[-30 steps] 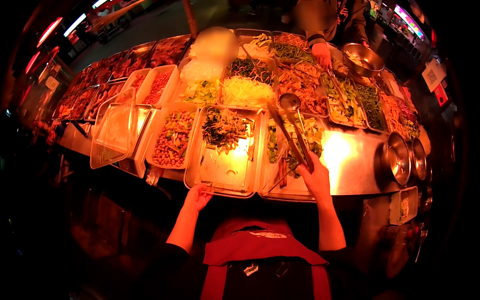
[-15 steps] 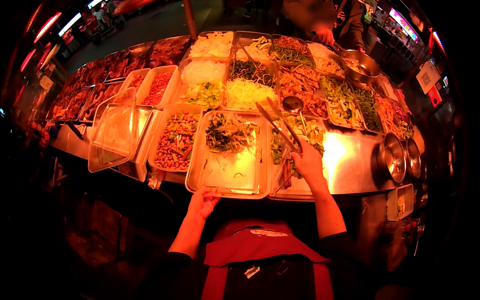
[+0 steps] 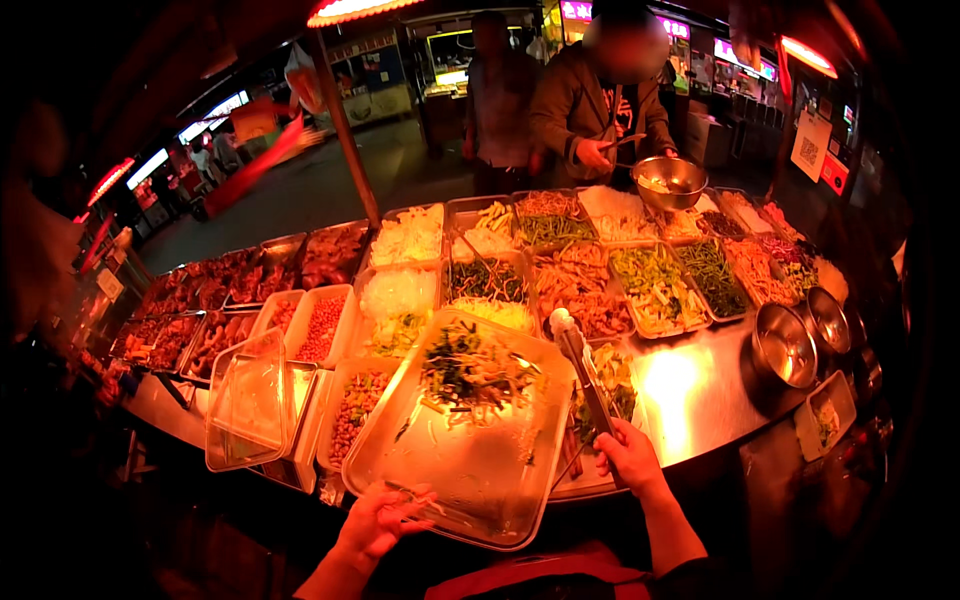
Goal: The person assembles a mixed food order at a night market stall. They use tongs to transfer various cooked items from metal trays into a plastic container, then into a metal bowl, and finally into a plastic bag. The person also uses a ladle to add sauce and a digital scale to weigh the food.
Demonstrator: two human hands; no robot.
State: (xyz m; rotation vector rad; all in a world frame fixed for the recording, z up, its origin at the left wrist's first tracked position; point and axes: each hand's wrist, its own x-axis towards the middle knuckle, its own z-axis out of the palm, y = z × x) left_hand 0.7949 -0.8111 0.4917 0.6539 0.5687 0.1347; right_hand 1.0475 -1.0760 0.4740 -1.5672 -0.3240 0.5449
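Observation:
A clear plastic tray point(image 3: 470, 480), with chopped greens and pale shreds point(image 3: 475, 375) gathered toward its far end, sits tilted over the stall's front edge. At its near left corner is my left hand point(image 3: 385, 520), fingers against the tray and partly seen through or over its rim. My right hand point(image 3: 630, 457) is closed round metal tongs point(image 3: 585, 375), which point up and away along the tray's right side. Behind the tongs, a bin of leafy vegetables point(image 3: 612, 375) is partly covered.
Trays of peanuts point(image 3: 360, 405), shredded vegetables and meats point(image 3: 345, 250) fill the counter. An empty clear container point(image 3: 245, 405) leans at left; steel bowls point(image 3: 785, 343) stand at right. Across the counter a person point(image 3: 600, 120) holds a metal bowl point(image 3: 670, 183); another stands beside them.
The tray has been lifted and turned, its near edge now closer to me. The tongs have swung more upright beside it. My view has tilted up, showing more of the people opposite.

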